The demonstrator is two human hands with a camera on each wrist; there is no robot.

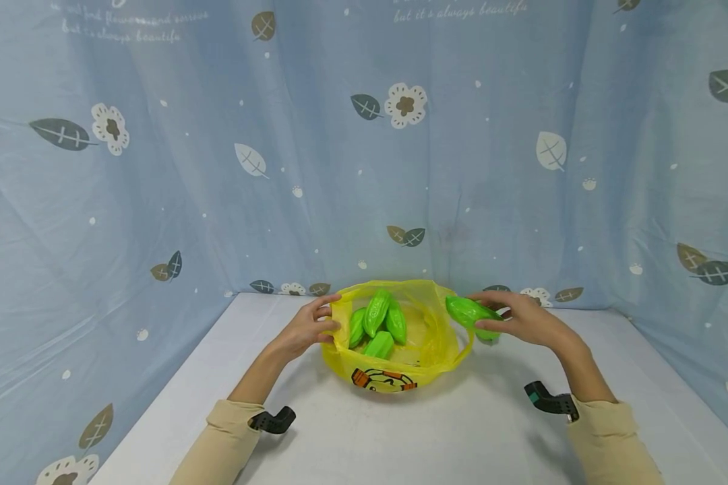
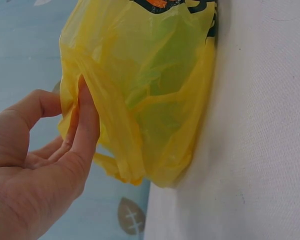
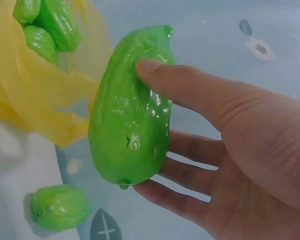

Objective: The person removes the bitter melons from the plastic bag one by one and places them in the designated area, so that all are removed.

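A yellow plastic bag (image 1: pixel 433 374) with an orange-and-black print stands with its mouth wide. My left hand (image 1: pixel 306 329) pinches its left rim, the thumb on one side of the film and fingers on the other in the left wrist view. Inside lie several glossy green fruits (image 1: pixel 376 312), long, ribbed and papaya-like. At the bag's right rim my right hand (image 1: pixel 526 319) holds another such green fruit (image 3: pixel 130 115) between thumb and fingers. One more green fruit (image 3: pixel 61 207) rests on the table outside the bag, partly hidden behind the right hand in the head view.
The white table (image 1: pixel 400 438) carries the bag. A blue curtain (image 1: pixel 340 175) with leaf and flower prints hangs behind the table and along both sides. Black camera mounts (image 1: pixel 274 420) sit at both wrists, over beige sleeves (image 1: pixel 609 438).
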